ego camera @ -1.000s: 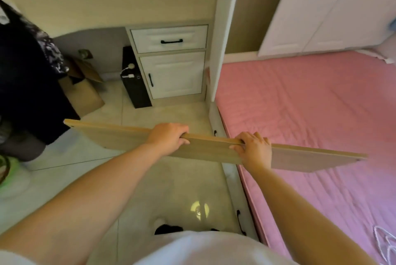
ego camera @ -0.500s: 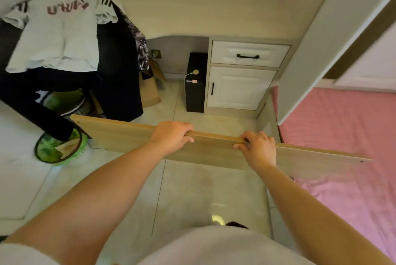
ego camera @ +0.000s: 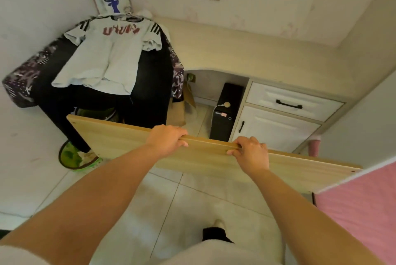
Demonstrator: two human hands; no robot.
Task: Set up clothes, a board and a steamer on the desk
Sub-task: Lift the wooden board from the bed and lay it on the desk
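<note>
Since a second ago our view has swung off the pink bed [ego camera: 360,206], now only at the lower right, toward the corner tabletop [ego camera: 246,50]. Both our hands grip the top edge of the board [ego camera: 120,142], left hand [ego camera: 166,139] and right hand [ego camera: 250,152] a little apart near its middle, fingers curled over. We carry it on edge above the floor, mid-frame. Beyond, at upper left, a white shirt [ego camera: 107,54] hangs over dark clothes. We judge the board's long left end could clip those clothes or the tabletop's edge as we lift.
</note>
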